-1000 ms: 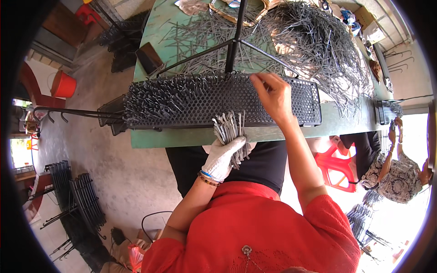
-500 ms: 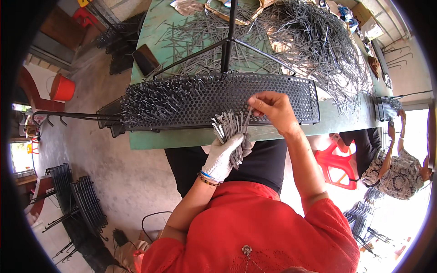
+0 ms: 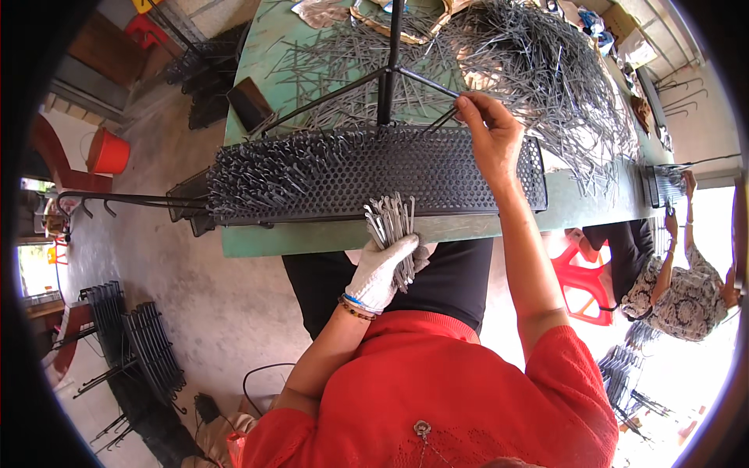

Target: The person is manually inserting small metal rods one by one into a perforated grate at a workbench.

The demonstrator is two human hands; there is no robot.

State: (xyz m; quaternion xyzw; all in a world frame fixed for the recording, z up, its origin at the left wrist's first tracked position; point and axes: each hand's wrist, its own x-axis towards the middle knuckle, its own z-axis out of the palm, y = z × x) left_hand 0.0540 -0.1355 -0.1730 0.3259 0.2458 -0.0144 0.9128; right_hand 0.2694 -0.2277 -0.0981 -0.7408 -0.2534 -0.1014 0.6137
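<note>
Over the perforated rack [image 3: 437, 168] on the tabletop [image 3: 312, 234], the right hand [image 3: 491, 136] pinches one pin [image 3: 441, 121], best seated upright in a free hole, while the gloved left hand [image 3: 382, 269] clasps the bundle [image 3: 394, 226].

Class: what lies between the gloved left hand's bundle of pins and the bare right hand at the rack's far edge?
In the head view, the black perforated rack lies between the bundle and right hand.

Small metalwork workshop, green bench [image 3: 257, 234] heaped with grey wire rods [image 3: 546, 70], stacked black racks [image 3: 152, 351] on concrete floor [image 3: 195, 288]
</note>
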